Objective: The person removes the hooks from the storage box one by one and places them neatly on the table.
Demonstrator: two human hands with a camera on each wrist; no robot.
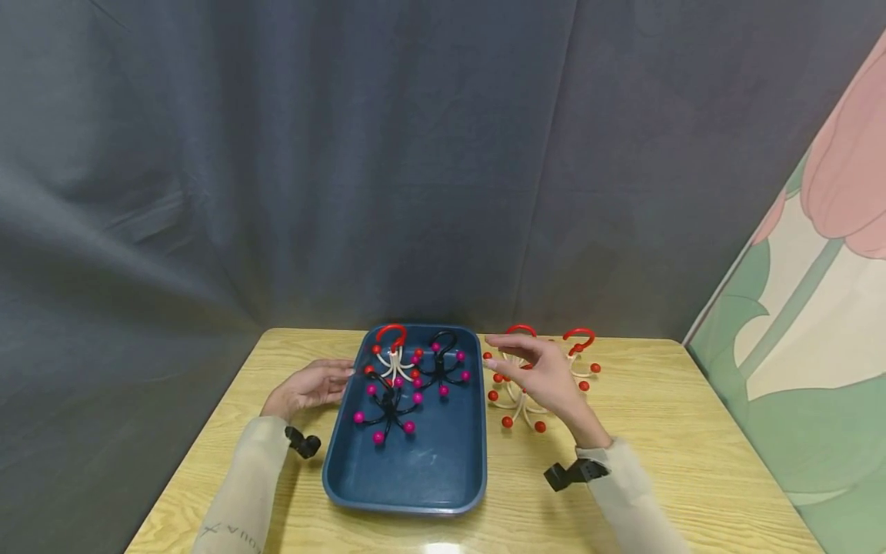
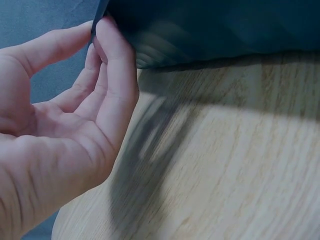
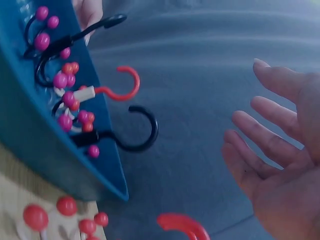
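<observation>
My left hand (image 1: 313, 388) pinches the left rim of a blue tray (image 1: 404, 509) between thumb and fingertips, seen close in the left wrist view. Inside the tray lie two black multi-arm hanger hooks with magenta ball tips, one (image 1: 389, 409) nearer and one (image 1: 440, 371) toward the back right. A white hanger hook with a red crook (image 1: 392, 332) and red balls sits at the back left. Beyond the tray's right side, my right hand (image 1: 543, 377) hovers over white hanger hooks (image 1: 521, 404) with red balls, partly hiding them. Its fingers are loosely bent and hold nothing.
Another red crook (image 1: 578, 335) stands up at the back right of the wooden table (image 1: 644, 431). A dark grey curtain (image 1: 415, 154) hangs close behind the table's back edge. A flower-patterned cloth (image 1: 831, 308) hangs on the right.
</observation>
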